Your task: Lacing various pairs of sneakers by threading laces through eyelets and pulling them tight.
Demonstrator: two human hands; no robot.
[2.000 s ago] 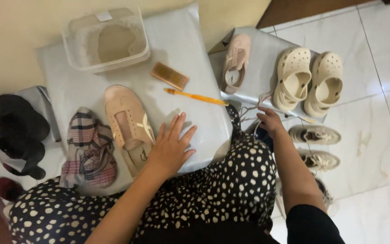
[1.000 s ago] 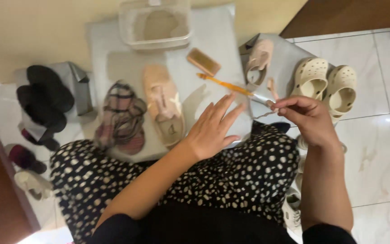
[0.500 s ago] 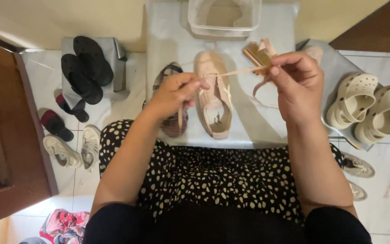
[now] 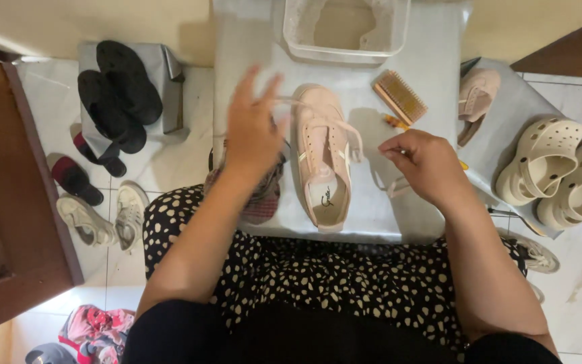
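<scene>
A pale pink sneaker [image 4: 322, 168] lies toe away from me on the grey table [image 4: 412, 216]. My left hand [image 4: 254, 131] hovers just left of its toe with fingers spread and motion-blurred; a taut pale shoelace [image 4: 291, 102] runs from its fingers to the shoe's eyelets. To the right of the shoe, my right hand [image 4: 420, 160] pinches another stretch of the lace, which hangs in a loop below it. My polka-dot lap fills the foreground.
A wooden scrub brush [image 4: 399, 96] and an orange stick lie right of the shoe; a plastic tub [image 4: 345, 40] stands behind. A plaid cloth [image 4: 264, 195] sits under my left wrist. A second pink shoe [image 4: 476, 101], cream clogs [image 4: 540, 162] and black sandals [image 4: 119, 94] flank the table.
My view has swung left and steadied. My right hand brought the lace up from the floor side; both hands, close together half a second ago, have now spread apart on either side of the sneaker.
</scene>
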